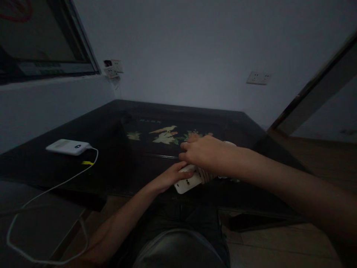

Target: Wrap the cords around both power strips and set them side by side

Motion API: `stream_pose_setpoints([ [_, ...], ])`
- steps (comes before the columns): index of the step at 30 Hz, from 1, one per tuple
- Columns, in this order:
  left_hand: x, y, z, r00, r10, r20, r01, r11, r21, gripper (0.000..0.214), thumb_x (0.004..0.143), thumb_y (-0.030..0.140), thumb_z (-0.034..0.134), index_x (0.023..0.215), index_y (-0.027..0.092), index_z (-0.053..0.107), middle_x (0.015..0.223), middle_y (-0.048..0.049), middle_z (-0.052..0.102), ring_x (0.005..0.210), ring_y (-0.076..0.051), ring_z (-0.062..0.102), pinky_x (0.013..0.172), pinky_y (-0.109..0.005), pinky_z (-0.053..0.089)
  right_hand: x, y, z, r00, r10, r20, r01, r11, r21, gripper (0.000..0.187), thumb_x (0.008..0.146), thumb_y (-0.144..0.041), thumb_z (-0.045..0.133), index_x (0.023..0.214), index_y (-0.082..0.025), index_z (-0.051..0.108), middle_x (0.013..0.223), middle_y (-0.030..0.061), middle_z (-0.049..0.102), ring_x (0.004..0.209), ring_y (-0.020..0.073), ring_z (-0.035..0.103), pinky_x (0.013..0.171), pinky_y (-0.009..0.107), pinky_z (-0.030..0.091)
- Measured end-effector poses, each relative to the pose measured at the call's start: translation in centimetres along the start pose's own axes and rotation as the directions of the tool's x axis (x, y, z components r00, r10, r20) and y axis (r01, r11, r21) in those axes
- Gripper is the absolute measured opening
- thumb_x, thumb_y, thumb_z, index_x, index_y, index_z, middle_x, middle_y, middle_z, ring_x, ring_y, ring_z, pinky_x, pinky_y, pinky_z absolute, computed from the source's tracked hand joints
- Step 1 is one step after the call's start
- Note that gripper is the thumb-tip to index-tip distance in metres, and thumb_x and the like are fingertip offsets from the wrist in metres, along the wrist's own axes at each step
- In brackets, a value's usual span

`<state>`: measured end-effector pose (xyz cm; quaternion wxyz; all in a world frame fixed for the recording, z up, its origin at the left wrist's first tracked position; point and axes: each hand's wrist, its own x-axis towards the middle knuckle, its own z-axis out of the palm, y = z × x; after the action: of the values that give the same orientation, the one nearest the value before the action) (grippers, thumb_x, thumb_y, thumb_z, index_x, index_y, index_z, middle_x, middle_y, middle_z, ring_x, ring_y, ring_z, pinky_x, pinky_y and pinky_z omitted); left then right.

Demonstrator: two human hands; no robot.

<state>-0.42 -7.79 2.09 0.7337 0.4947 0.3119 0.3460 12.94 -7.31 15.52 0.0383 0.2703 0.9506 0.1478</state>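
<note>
A white power strip (pixel 187 183) lies near the front edge of a dark table (pixel 117 123) with a painted pattern. My left hand (pixel 170 176) rests on the strip's near end, fingers curled against it. My right hand (pixel 205 152) reaches in from the right and is closed over the strip's far part, knuckles up. What its fingers grip is hidden beneath the hand. The room is dim.
A white power bank (pixel 68 146) lies at the table's left, with a white cable (pixel 50 190) running off toward the floor. Wall sockets (pixel 259 77) sit on the back wall and more in the corner (pixel 113 68). A window frame is upper left.
</note>
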Motion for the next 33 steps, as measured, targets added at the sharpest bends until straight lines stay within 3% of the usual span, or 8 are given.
stream_pose_setpoints([
  [3, 0.3, -0.6, -0.4, 0.997, -0.014, -0.073, 0.007, 0.995, -0.096, 0.027, 0.066, 0.024, 0.077, 0.090, 0.014, 0.068, 0.081, -0.0055, 0.070, 0.066, -0.016, 0.062, 0.062, -0.025, 0.043, -0.5, -0.4, 0.2, 0.999, -0.033, 0.000, 0.033, 0.999, -0.013, 0.013, 0.079, -0.011, 0.066, 0.088, -0.018, 0.073, 0.093, 0.0080, 0.068, 0.087, 0.0197, 0.062, 0.059, 0.025, 0.045],
  [6, 0.7, -1.2, -0.6, 0.988, 0.035, -0.150, -0.062, 0.980, -0.186, 0.028, 0.064, 0.023, 0.078, 0.088, 0.013, 0.067, 0.075, -0.0040, 0.069, 0.062, -0.015, 0.061, 0.058, -0.024, 0.043, -1.2, -1.1, 1.1, 0.996, -0.057, -0.069, 0.057, 0.998, -0.014, 0.015, 0.082, -0.013, 0.065, 0.095, -0.016, 0.071, 0.095, 0.0101, 0.067, 0.089, 0.0209, 0.059, 0.057, 0.026, 0.045],
  [11, 0.7, -0.9, -0.5, 0.980, 0.065, -0.188, -0.120, 0.946, -0.300, 0.021, 0.065, 0.020, 0.078, 0.081, 0.015, 0.066, 0.067, -0.0011, 0.066, 0.057, -0.013, 0.059, 0.055, -0.022, 0.044, -2.5, -2.2, 3.6, 0.971, -0.014, -0.240, 0.017, 1.000, 0.009, 0.017, 0.087, -0.015, 0.058, 0.100, -0.013, 0.069, 0.098, 0.0124, 0.066, 0.093, 0.0222, 0.057, 0.077, 0.034, 0.050],
  [16, 0.4, -0.3, -0.4, 0.977, 0.076, -0.200, -0.154, 0.899, -0.410, 0.019, 0.066, 0.016, 0.076, 0.083, 0.014, 0.067, 0.070, -0.0016, 0.067, 0.061, -0.014, 0.061, 0.059, -0.023, 0.046, -3.2, -2.6, 6.1, 0.905, 0.071, -0.419, -0.061, 0.997, 0.037, 0.023, 0.089, -0.013, 0.052, 0.108, -0.011, 0.065, 0.110, 0.0160, 0.064, 0.097, 0.0249, 0.055, 0.081, 0.039, 0.049],
  [24, -0.2, -0.4, -0.5, 0.972, 0.081, -0.221, -0.172, 0.883, -0.437, 0.040, 0.059, 0.012, 0.080, 0.096, 0.013, 0.067, 0.083, -0.0042, 0.071, 0.068, -0.013, 0.064, 0.066, -0.022, 0.049, -4.3, -2.3, 8.8, 0.789, 0.073, -0.611, -0.028, 0.996, 0.083, 0.027, 0.094, -0.015, 0.045, 0.112, -0.018, 0.064, 0.112, 0.0097, 0.065, 0.096, 0.0211, 0.054, 0.078, 0.035, 0.049],
  [30, -0.6, -0.4, -0.9, 0.980, 0.063, -0.189, -0.143, 0.882, -0.448, 0.051, 0.057, 0.002, 0.074, 0.105, 0.014, 0.064, 0.085, -0.0026, 0.070, 0.071, -0.014, 0.065, 0.067, -0.023, 0.049, -3.6, -2.2, 9.4, 0.778, 0.092, -0.622, -0.014, 0.992, 0.129, 0.023, 0.093, -0.017, 0.048, 0.106, -0.018, 0.066, 0.113, 0.0117, 0.065, 0.099, 0.0220, 0.055, 0.080, 0.038, 0.049],
  [33, -0.7, -0.3, -1.2, 0.989, 0.039, -0.142, -0.108, 0.847, -0.520, 0.042, 0.060, 0.005, 0.068, 0.101, 0.013, 0.064, 0.079, -0.0022, 0.068, 0.067, -0.014, 0.063, 0.063, -0.023, 0.049, -3.1, -2.4, 9.1, 0.794, 0.085, -0.601, 0.006, 0.989, 0.148, 0.023, 0.091, -0.017, 0.052, 0.109, -0.017, 0.065, 0.114, 0.0121, 0.065, 0.104, 0.0235, 0.054, 0.084, 0.039, 0.049],
])
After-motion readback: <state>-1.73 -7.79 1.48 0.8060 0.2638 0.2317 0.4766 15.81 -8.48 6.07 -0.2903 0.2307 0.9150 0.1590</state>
